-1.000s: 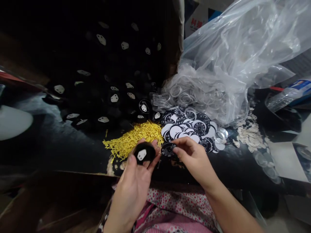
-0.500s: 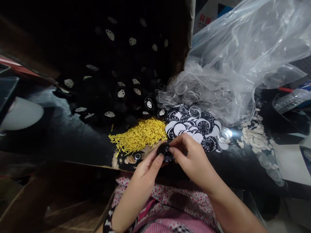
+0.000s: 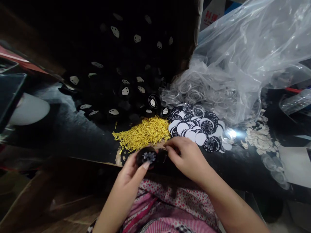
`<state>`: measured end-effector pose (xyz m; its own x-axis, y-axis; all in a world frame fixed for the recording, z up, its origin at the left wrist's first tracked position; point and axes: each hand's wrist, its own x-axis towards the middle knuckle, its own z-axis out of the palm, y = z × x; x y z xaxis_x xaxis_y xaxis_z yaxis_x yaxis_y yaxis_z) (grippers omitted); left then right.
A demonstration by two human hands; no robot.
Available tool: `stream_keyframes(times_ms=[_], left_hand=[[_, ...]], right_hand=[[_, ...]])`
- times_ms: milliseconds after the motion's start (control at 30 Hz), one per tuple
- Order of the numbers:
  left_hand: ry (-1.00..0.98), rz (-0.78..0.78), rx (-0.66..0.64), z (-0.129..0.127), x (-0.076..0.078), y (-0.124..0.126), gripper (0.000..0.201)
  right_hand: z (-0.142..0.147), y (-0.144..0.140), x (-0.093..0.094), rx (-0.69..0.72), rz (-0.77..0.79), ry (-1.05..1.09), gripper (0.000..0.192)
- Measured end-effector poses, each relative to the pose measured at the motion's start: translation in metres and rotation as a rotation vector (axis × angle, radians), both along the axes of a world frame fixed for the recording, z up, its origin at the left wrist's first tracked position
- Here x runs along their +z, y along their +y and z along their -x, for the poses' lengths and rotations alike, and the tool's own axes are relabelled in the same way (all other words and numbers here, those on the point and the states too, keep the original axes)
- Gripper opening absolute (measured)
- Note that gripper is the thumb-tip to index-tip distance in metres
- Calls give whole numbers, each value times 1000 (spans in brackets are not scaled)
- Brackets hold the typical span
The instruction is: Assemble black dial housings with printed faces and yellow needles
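My left hand (image 3: pixel 131 176) grips a round black knob (image 3: pixel 147 156) whose printed dial face points up at me. My right hand (image 3: pixel 187 158) sits just right of it, fingertips pinched near the knob's right edge; whether they hold anything I cannot tell. Both hands hover over the near edge of the dark table, above my pink patterned clothing. Just beyond the hands lies a heap of small yellow pins (image 3: pixel 143 133) and a pile of round black-and-white dial discs (image 3: pixel 196 127).
A heap of black knobs with white undersides (image 3: pixel 123 84) fills the far left. A clear plastic bag of transparent rings (image 3: pixel 233 71) spreads at the right. White scraps (image 3: pixel 259 139) lie at the right. A white rounded object (image 3: pixel 29 110) sits at the left edge.
The left hand turned the knob from white underside up to face up. A dial disc held by the right hand came onto the knob's face. Both hands drifted slightly nearer to me.
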<state>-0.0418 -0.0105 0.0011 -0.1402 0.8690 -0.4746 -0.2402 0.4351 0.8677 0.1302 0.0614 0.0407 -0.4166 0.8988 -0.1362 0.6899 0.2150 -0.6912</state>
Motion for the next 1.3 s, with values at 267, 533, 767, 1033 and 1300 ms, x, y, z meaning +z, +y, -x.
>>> stream_keyframes(times_ms=[267, 533, 767, 1033, 1300], left_hand=[[-303, -5, 331, 3, 12, 15, 36], [-374, -83, 243, -13, 8, 25, 33], [-415, -170, 255, -21, 16, 24, 25], [-200, -98, 139, -35, 5, 29, 33], [87, -189, 11, -37, 17, 25, 29]], right_hand=[[46, 15, -15, 23, -190, -449, 21], [20, 7, -6, 21, -131, -236, 15], [4, -1, 0, -148, 21, 273, 8], [4, -8, 11, -101, -113, 207, 9], [-3, -10, 15, -65, -110, 92, 9]])
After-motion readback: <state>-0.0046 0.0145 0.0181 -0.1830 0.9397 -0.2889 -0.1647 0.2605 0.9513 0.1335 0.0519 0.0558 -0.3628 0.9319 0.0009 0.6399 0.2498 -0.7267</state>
